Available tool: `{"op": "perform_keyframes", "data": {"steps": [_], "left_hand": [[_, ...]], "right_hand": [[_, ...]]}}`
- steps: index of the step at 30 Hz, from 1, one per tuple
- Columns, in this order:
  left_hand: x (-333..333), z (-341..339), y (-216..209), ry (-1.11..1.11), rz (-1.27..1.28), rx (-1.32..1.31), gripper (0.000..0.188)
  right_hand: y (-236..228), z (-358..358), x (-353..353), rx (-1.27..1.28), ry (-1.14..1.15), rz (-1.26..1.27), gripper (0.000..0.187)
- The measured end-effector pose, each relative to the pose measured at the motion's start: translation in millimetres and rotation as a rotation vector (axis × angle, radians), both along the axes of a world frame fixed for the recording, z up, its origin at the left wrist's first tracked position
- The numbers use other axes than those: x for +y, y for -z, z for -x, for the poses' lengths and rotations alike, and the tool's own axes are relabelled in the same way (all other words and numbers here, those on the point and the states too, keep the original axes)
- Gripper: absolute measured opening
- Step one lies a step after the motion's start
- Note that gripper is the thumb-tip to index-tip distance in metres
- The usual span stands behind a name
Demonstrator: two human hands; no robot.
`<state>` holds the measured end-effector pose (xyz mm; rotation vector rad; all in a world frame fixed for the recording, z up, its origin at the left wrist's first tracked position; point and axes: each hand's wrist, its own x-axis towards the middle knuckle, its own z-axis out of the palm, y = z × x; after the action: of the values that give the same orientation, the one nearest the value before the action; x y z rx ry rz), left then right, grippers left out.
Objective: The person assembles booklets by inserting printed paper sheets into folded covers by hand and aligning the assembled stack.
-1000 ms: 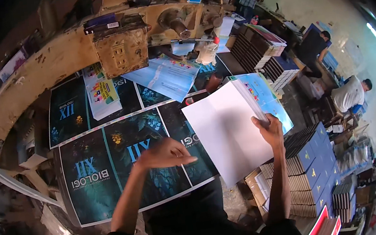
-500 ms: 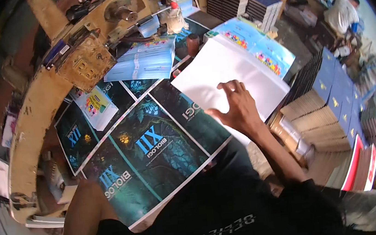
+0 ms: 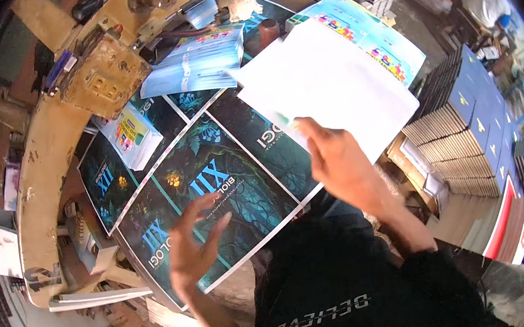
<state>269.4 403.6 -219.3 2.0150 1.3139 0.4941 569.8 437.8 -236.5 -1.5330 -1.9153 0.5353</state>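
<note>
The right hand (image 3: pixel 347 170), splayed over the white sheets (image 3: pixel 336 74) a moment ago, now curls at their near edge – pinching or not, one cannot tell – while the left hand (image 3: pixel 195 242), fingers spread, enters over the dark covers (image 3: pixel 253 174) to their left, shifting work edgeward.

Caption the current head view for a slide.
Right hand at the edge of white sheets, left hand open over a dark printed covering.
</note>
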Motion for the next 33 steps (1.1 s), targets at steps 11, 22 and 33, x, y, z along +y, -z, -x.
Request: {"op": "perform_keyframes", "data": {"steps": [11,22,33], "left_hand": [[-2.4,-36.5,132.9,-0.408,-0.275,0.441,0.072],[-11.8,-49.7,124.6,-0.47,-0.29,0.499,0.087],[4.3,-40.3,119.8,-0.43,-0.304,0.217,0.082]], "right_hand": [[62.0,49.4,-4.2,0.155,-0.087,0.162,0.048],[2.9,-23.2,-2.4,-0.294,-0.002,0.366,0.052],[104.7,73.3,-9.8,0.368,-0.133,0.312,0.033]]}}
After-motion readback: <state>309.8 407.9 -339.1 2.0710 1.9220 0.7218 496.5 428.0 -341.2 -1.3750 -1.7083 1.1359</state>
